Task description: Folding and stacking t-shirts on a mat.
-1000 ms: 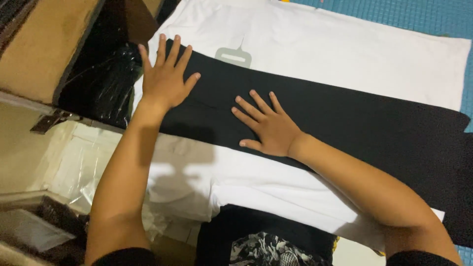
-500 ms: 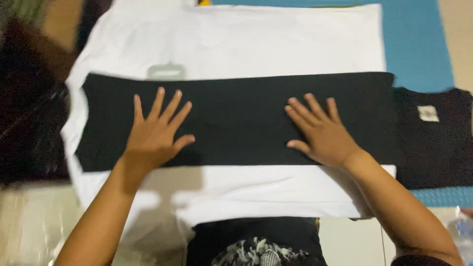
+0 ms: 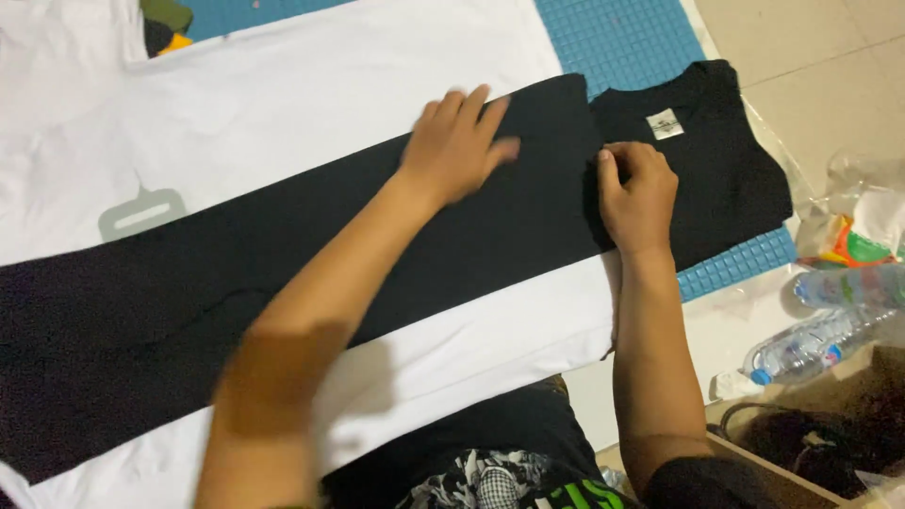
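Hands on black cloth (image 3: 283,273).
Left hand (image 3: 455,146) lies flat, fingers spread, gripping nothing; right hand (image 3: 638,193), fingers curled, pinches the cloth's end over a white sheet (image 3: 311,94).

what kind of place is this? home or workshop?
Likely a home floor used for folding: black garment on a white sheet, blue foam mat, tiled floor, water bottles nearby.

Floor (image 3: 830,47): beige tile, with a blue studded mat (image 3: 622,38) on it. White sheet (image 3: 311,85) covers most of the mat. Off the mat's right edge: two plastic bottles (image 3: 811,344) and crumpled wrappers (image 3: 863,221) on the tile.
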